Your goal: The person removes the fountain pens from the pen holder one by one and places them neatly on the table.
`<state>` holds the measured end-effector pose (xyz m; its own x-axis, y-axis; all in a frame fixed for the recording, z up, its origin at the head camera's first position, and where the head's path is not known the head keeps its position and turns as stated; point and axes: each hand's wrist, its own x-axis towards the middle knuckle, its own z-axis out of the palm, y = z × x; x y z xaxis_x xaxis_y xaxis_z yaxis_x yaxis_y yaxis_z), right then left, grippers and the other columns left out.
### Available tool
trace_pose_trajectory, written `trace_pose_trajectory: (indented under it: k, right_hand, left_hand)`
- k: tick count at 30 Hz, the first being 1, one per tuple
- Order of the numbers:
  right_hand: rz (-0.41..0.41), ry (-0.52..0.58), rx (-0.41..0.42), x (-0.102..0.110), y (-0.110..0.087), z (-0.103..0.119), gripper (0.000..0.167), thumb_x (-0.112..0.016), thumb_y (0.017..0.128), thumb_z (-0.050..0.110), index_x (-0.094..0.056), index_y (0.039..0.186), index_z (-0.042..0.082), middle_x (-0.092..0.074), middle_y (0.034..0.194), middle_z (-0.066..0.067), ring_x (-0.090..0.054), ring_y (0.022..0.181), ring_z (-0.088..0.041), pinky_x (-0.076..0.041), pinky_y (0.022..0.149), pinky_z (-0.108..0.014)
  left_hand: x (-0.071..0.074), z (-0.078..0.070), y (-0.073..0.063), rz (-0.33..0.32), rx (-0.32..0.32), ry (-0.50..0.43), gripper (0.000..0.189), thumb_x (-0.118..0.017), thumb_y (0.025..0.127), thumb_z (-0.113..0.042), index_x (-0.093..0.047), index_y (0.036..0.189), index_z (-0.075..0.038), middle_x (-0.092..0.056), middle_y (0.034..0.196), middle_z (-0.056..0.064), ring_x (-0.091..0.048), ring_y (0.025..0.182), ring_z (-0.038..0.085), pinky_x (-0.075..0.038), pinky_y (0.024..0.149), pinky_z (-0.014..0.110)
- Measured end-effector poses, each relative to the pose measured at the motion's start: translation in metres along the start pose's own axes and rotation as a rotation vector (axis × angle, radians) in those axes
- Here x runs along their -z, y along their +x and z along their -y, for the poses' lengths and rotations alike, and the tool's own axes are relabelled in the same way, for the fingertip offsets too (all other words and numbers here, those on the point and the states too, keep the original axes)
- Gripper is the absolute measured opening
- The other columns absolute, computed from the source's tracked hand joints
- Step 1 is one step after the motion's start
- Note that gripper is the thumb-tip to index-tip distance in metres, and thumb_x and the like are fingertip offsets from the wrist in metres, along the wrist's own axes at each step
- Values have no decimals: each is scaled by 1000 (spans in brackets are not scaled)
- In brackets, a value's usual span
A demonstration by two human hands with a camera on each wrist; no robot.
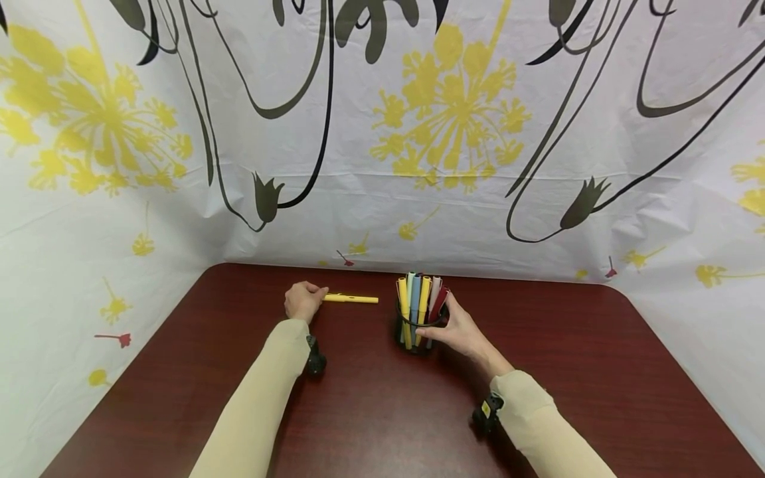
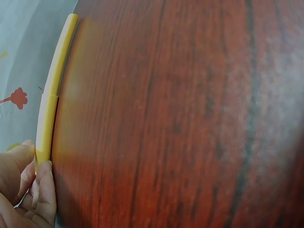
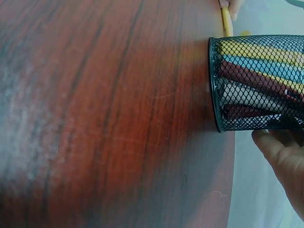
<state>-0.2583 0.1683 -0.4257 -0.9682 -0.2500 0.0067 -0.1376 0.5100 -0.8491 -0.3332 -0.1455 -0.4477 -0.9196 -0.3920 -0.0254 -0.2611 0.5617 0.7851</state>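
Observation:
My left hand (image 1: 303, 302) pinches one end of a yellow pen (image 1: 351, 299) between thumb and fingers. In the left wrist view the yellow pen (image 2: 54, 80) lies along the tabletop, its far end pointing away from the fingers. To the right stands a black mesh pen holder (image 3: 256, 85), upright and filled with several yellow, blue, pale and dark red pens (image 1: 421, 302). My right hand (image 1: 457, 328) grips this holder from its right side, thumb at the front. In the right wrist view, part of the right hand (image 3: 285, 164) shows against the mesh wall.
The dark red wooden table (image 1: 370, 405) has rounded back corners. Behind it hangs a white cloth (image 1: 335, 153) with yellow flowers and dark stems. Black wrist cameras (image 1: 315, 358) are strapped at both cuffs.

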Motion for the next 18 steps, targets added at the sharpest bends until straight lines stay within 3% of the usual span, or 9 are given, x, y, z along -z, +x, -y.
trace_pose_trajectory:
  k: [9, 18]
  right_hand:
    - [-6, 0, 4, 1, 1, -4, 113, -77, 78, 34, 3, 149, -1, -2, 156, -22, -8, 143, -36, -25, 109, -55]
    - [-1, 6, -10, 1, 1, -3, 113, -77, 78, 34, 3, 150, 0, -1, 156, -21, -8, 143, -35, -25, 110, -54]
  left_hand:
    - [0, -1, -1, 4, -6, 5, 27, -69, 86, -33, -70, 92, -7, -69, 79, 10, -58, 69, 23, -46, 65, 36]
    - [4, 2, -5, 28, -23, -14, 31, -66, 88, -35, -69, 99, -6, -70, 86, 12, -61, 81, 28, -49, 76, 39]
